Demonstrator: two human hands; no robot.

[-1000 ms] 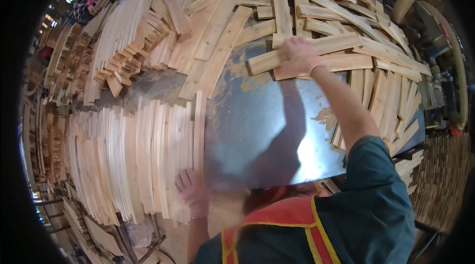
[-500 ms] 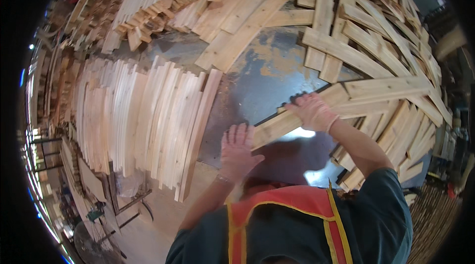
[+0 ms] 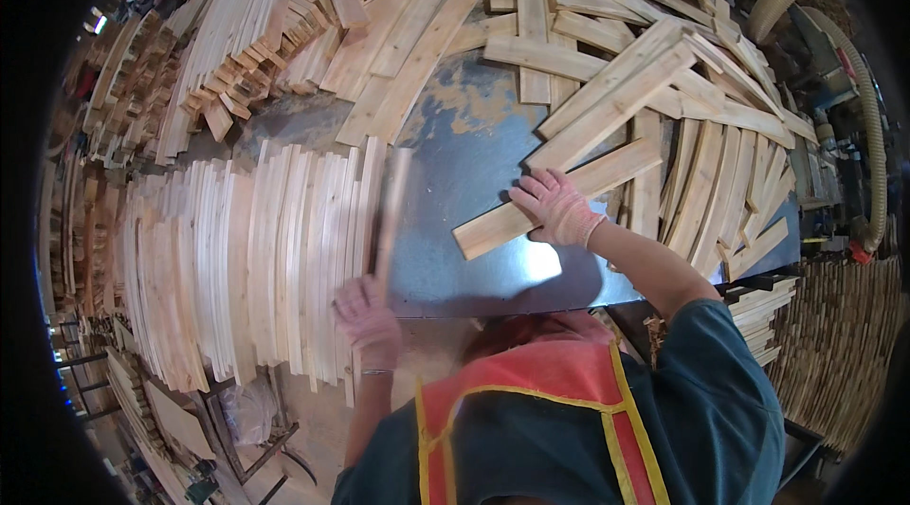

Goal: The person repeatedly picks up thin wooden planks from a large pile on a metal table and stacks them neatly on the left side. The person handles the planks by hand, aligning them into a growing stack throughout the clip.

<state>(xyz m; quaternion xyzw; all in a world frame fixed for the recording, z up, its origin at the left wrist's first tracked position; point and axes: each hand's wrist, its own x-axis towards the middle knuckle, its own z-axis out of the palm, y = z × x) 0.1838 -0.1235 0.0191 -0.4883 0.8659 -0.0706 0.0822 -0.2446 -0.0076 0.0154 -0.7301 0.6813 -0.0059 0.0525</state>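
Observation:
My left hand (image 3: 368, 323), in a pale pinkish glove, is at the near end of a narrow wooden board (image 3: 392, 211) standing on edge. Its fingers are bent against that board, which is smeared by motion. The board is at the right end of a long row of upright boards (image 3: 275, 259). My right hand (image 3: 557, 207), gloved the same way, grips a flat wooden plank (image 3: 611, 169) across its width, fingers over the far edge and thumb by the near one. This plank slants over the dark metal tabletop (image 3: 455, 183), its far right end close to other planks.
Loose planks (image 3: 654, 79) lie crisscrossed at the back right. Stacked boards (image 3: 246, 22) stand at the back left. A ribbed hose (image 3: 870, 126) hangs on the far right, above a large pile of thin wood strips (image 3: 844, 344). The table's front edge runs before me.
My left hand has moved left, from the plank beside my right hand to the end of the row, where another board now stands. My right hand has shifted slightly; the view has turned.

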